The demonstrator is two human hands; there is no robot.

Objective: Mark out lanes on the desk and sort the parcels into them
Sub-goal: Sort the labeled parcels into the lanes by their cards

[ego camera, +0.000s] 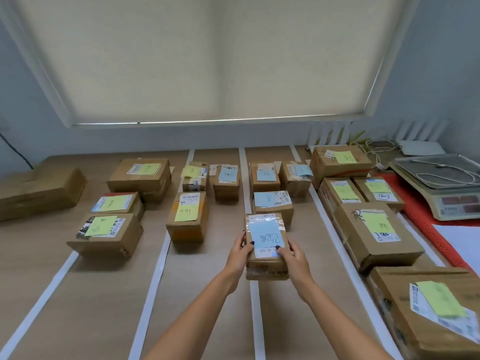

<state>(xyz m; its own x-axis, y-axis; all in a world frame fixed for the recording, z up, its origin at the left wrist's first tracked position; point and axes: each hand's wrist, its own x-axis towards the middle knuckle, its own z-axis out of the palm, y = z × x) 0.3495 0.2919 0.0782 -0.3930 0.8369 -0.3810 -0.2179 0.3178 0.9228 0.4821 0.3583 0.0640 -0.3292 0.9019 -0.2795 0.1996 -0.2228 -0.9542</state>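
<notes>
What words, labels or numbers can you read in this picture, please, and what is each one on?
"16-3": white label of a parcel with a yellow note in the far right lane.
"1180", uncertain: white label of the large parcel nearer in that lane.
"690 05 060", seen upside down: label of the held parcel, gripped by left hand and right hand.
Handwriting on the sticky notes and scale display: too blurred.

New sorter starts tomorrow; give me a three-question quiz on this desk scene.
1. True or false: both hands hold the parcel.
2. What colour is the note on it? A yellow, B blue, C pink.
3. What device stands at the desk's far right?

Key:
1. True: the left hand and right hand grip its sides.
2. B: the note is blue.
3. A scale.
</notes>
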